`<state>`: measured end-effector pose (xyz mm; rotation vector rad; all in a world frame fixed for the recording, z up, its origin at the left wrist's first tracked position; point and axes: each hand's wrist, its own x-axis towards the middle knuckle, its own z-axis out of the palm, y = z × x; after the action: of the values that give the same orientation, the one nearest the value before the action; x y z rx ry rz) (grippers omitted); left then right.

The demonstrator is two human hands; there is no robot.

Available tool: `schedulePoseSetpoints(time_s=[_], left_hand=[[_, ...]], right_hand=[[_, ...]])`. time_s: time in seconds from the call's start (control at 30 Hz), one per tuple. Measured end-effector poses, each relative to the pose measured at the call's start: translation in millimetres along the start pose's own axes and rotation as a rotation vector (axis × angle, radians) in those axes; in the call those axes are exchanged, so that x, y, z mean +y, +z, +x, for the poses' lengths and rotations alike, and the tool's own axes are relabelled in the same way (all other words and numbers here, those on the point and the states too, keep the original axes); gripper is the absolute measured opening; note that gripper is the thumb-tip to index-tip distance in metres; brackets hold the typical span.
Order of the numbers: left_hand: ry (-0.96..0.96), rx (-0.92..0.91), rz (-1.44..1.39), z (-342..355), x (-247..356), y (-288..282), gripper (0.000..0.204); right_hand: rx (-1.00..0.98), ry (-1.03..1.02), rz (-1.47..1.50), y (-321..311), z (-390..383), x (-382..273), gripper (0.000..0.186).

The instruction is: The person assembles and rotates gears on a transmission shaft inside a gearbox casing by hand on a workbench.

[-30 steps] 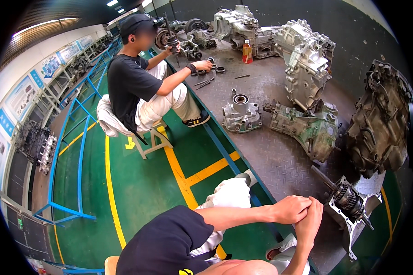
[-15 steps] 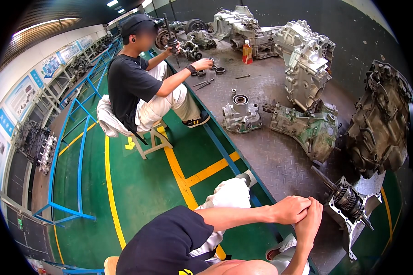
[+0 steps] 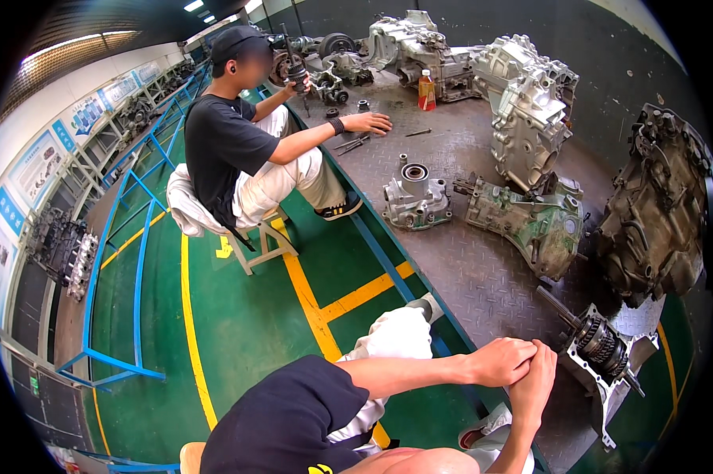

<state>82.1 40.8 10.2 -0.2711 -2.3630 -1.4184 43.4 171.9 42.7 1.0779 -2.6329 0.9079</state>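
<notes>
My left hand and my right hand meet over the near edge of the metal bench, fingers curled and pressed together. Whatever might lie between them is hidden. To their right a gear shaft with stacked dark gears rests on a pale open metal housing; neither hand touches it. Beyond my hands lies a greenish, stained gearbox casing. A smaller grey housing with a round bore sits to its left.
Across the bench corner a seated co-worker holds a geared shaft upright. Large silver gearbox housings, a bottle and loose bolts occupy the far bench. A tall dirty casing stands right. Blue rails run left.
The co-worker's free hand has moved right from the small rings and lies flatter over the bench, covering some of them. My own hands have not visibly moved.
</notes>
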Motion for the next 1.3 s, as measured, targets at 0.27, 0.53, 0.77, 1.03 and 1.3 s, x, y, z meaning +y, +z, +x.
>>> schedulePoseSetpoints(time_s=[0.27,0.53,0.77,1.03,1.3], left_hand=[[0.036,-0.002,-0.042,4,2,10,0.018],[-0.001,0.011,0.115,0,-6,-4,0.018],[0.03,-0.019,0.06,3,1,5,0.015],[0.023,-0.024,0.123,1,-7,-6,0.015],[-0.018,-0.115,0.047,12,-2,24,0.025]], right_hand=[[0.013,0.008,-0.022,-4,-4,11,0.035],[-0.021,-0.02,-0.017,4,4,8,0.04],[-0.014,0.006,-0.069,-6,-6,11,0.039],[0.003,-0.016,-0.067,7,0,9,0.039],[0.087,0.043,-0.12,-1,-15,38,0.019]])
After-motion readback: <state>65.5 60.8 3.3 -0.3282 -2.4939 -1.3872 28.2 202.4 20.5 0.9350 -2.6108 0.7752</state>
